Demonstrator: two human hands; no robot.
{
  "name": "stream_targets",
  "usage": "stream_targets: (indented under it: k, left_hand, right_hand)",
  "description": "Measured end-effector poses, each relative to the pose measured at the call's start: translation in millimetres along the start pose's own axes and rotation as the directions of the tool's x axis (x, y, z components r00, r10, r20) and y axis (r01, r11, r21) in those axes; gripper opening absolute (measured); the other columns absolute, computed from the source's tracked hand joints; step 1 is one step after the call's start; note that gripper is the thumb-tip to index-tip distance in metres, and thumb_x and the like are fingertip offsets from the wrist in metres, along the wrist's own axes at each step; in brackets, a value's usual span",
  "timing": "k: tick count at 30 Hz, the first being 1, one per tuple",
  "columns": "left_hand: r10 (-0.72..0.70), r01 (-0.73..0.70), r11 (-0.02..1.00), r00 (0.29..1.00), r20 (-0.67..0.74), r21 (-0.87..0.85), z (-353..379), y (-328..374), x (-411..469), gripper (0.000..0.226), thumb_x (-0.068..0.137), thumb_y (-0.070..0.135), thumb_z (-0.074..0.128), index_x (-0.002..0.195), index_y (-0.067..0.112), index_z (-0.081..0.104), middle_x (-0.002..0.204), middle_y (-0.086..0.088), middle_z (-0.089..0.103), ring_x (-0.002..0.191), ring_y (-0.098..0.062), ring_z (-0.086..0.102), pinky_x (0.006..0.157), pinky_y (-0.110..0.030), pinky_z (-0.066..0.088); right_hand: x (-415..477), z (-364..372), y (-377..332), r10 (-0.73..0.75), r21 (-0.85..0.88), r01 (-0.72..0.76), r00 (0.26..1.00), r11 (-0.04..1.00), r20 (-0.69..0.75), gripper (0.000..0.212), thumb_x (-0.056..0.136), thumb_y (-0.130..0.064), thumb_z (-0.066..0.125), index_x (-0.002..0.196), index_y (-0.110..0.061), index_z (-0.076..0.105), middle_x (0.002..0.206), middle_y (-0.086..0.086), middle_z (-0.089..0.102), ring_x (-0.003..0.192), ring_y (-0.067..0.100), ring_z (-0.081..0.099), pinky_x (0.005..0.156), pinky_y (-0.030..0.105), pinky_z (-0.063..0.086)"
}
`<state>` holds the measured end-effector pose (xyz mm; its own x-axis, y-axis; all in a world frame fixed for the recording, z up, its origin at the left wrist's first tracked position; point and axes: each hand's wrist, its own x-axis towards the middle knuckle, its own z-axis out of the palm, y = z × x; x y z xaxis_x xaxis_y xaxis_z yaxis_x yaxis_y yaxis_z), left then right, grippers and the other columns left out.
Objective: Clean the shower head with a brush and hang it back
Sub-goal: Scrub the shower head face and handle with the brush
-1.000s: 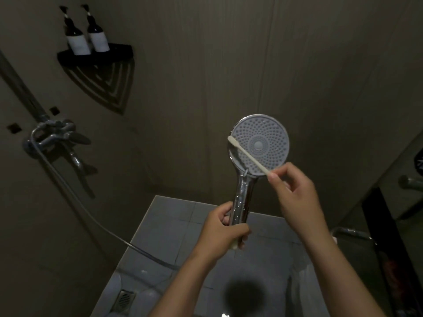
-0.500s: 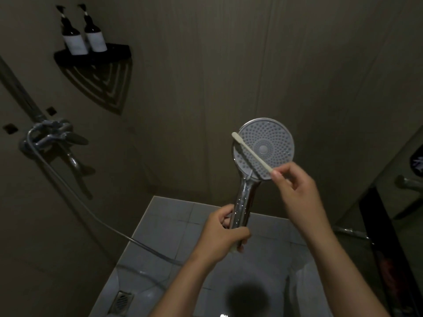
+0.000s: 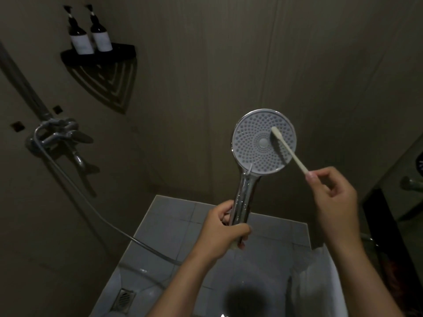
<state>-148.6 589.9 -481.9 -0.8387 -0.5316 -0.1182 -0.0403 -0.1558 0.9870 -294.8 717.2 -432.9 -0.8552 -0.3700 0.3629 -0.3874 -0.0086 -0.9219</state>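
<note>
Left hand [image 3: 219,234] is gripping the chrome handle of the shower head [image 3: 251,145], fingers wrapped round its lower end, holding it upright with the round nozzle face turned to the camera. Right hand [image 3: 334,202] is pinching the end of a thin pale brush [image 3: 289,153] between thumb and fingertips, down-right of the shower head. The brush tip is lying over the nozzle face just right of its centre button and looks to be touching it. Hose [image 3: 91,202] is running from under the left forearm out left and up to the wall mixer tap [image 3: 57,136], far left of the shower head. Two dark bottles [image 3: 81,40] with white labels are standing on a black corner shelf [image 3: 119,53], up-left of the shower head. Floor drain [image 3: 123,298] is sitting low-left of the shower head.
</note>
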Motion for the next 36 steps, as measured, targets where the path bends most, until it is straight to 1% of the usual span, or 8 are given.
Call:
stream_targets:
  k: [2, 5, 9, 14, 18, 21, 28, 36]
  left_hand:
    - [-0.003, 0.003, 1.0, 1.0, -0.016, -0.005, 0.9, 0.5, -0.3, 0.037, 0.064, 0.0, 0.066, 0.1, 0.0, 0.06, 0.068, -0.007, 0.059, 0.051, -0.016, 0.054, 0.045, -0.024, 0.047]
    - [-0.005, 0.004, 1.0, 0.999, -0.036, -0.025, 0.8, 0.6, -1.1, 0.036, 0.063, 0.0, 0.065, 0.099, 0.003, 0.062, 0.069, -0.01, 0.058, 0.05, -0.016, 0.053, 0.045, -0.024, 0.047]
    - [-0.013, 0.012, 1.0, 0.999, -0.04, -0.028, -2.9, 0.8, -2.3, 0.036, 0.063, 0.001, 0.066, 0.097, 0.012, 0.064, 0.077, -0.013, 0.06, 0.053, -0.015, 0.054, 0.046, -0.025, 0.048]
    - [-0.012, 0.011, 1.0, 0.998, -0.054, -0.011, -1.3, -2.7, -2.1, 0.038, 0.062, 0.002, 0.066, 0.1, 0.002, 0.062, 0.067, -0.007, 0.06, 0.05, -0.014, 0.053, 0.045, -0.024, 0.047]
    - [0.002, -0.003, 1.0, 0.998, -0.058, -0.018, -1.1, -2.6, -1.6, 0.037, 0.064, 0.0, 0.065, 0.1, -0.002, 0.059, 0.058, -0.002, 0.058, 0.047, -0.013, 0.053, 0.043, -0.024, 0.048]
    - [0.002, -0.006, 0.999, 0.996, -0.086, -0.038, -2.3, -1.8, 0.1, 0.038, 0.062, 0.0, 0.064, 0.099, -0.005, 0.057, 0.057, -0.002, 0.057, 0.045, -0.012, 0.052, 0.042, -0.023, 0.047]
    - [0.004, -0.003, 1.0, 0.998, -0.056, 0.012, -5.8, -1.5, -1.2, 0.031, 0.073, -0.009, 0.065, 0.103, -0.002, 0.058, 0.062, -0.003, 0.059, 0.05, -0.014, 0.054, 0.046, -0.025, 0.049]
    - [0.002, -0.004, 1.0, 0.995, -0.099, -0.023, -6.8, -5.0, 1.6, 0.037, 0.063, 0.001, 0.065, 0.099, -0.005, 0.058, 0.058, -0.004, 0.057, 0.047, -0.014, 0.052, 0.044, -0.025, 0.047]
  right_hand:
    - [-4.5, 4.6, 2.0, -0.005, -0.022, 0.006, 0.997, 1.0, 0.082, 0.017, 0.092, -0.01, 0.056, 0.075, -0.006, 0.058, 0.06, 0.015, 0.04, 0.048, 0.004, 0.032, 0.043, 0.016, 0.022]
    - [-10.1, 9.4, 6.4, 0.008, -0.046, 0.001, 0.982, 0.999, 0.19, 0.018, 0.091, -0.015, 0.058, 0.073, -0.017, 0.06, 0.056, -0.003, 0.047, 0.05, 0.003, 0.037, 0.044, 0.014, 0.026]
    - [-4.3, 10.4, 9.4, -0.008, -0.079, 0.016, 0.995, 0.997, 0.104, 0.017, 0.092, -0.015, 0.057, 0.075, -0.013, 0.059, 0.059, -0.003, 0.047, 0.053, 0.004, 0.039, 0.047, 0.016, 0.028]
    - [-1.9, 5.2, 16.0, -0.01, -0.078, 0.011, 1.0, 0.997, 0.005, 0.022, 0.094, -0.016, 0.054, 0.073, -0.02, 0.054, 0.053, -0.005, 0.044, 0.046, 0.004, 0.035, 0.042, 0.017, 0.025]
    - [-8.8, 6.9, 16.0, -0.006, -0.087, 0.017, 0.992, 0.996, 0.128, 0.019, 0.092, -0.016, 0.056, 0.073, -0.019, 0.057, 0.059, -0.008, 0.049, 0.05, 0.003, 0.038, 0.044, 0.013, 0.026]
    - [-14.2, 8.8, 20.7, 0.007, -0.138, 0.02, 0.981, 0.99, 0.195, 0.018, 0.09, -0.018, 0.059, 0.073, -0.019, 0.058, 0.062, 0.004, 0.049, 0.052, 0.004, 0.039, 0.047, 0.018, 0.028]
    - [-4.7, 4.9, 18.3, -0.058, -0.191, 0.051, 0.998, 0.98, -0.035, 0.014, 0.092, -0.017, 0.057, 0.078, -0.018, 0.059, 0.068, -0.016, 0.057, 0.059, 0.002, 0.049, 0.05, 0.013, 0.033]
    - [-16.2, 8.9, 26.4, 0.027, -0.176, 0.004, 0.985, 0.984, 0.172, 0.016, 0.091, -0.02, 0.059, 0.075, -0.018, 0.058, 0.061, 0.001, 0.051, 0.054, 0.003, 0.042, 0.048, 0.019, 0.031]
